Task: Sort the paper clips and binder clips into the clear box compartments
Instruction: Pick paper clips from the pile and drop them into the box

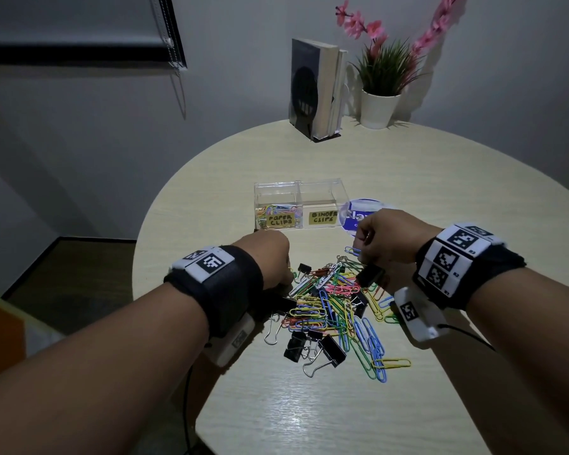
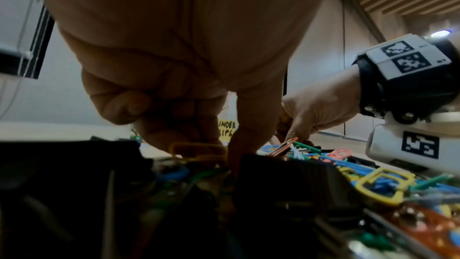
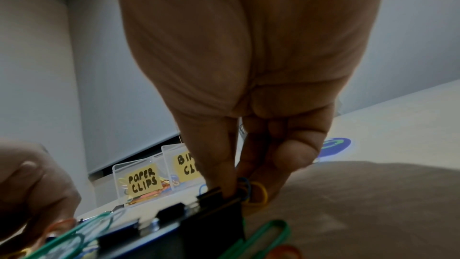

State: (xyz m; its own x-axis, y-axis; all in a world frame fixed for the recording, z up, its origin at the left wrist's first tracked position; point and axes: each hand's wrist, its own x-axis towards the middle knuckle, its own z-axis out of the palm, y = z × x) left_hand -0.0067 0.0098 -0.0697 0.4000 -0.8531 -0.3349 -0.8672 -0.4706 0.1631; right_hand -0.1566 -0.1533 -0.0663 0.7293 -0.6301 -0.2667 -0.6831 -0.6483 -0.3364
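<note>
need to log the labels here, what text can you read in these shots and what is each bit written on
"PAPER CLIPS": handwritten on the yellow label on the left compartment of the clear box.
"BINDER CLIPS": handwritten on the yellow label on the right compartment.
"Clav...": partial white lettering on the blue round sticker, the rest hidden by the right hand.
Small print beside the wrist band markers: too small to read.
Dark book: cover too dim to read.

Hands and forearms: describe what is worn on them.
Both forearms are bare, without sleeves. The left hand and right hand each have a wide black wrist strap carrying white blocks printed with black square markers, a white camera unit beneath, and a thin black cable.
</note>
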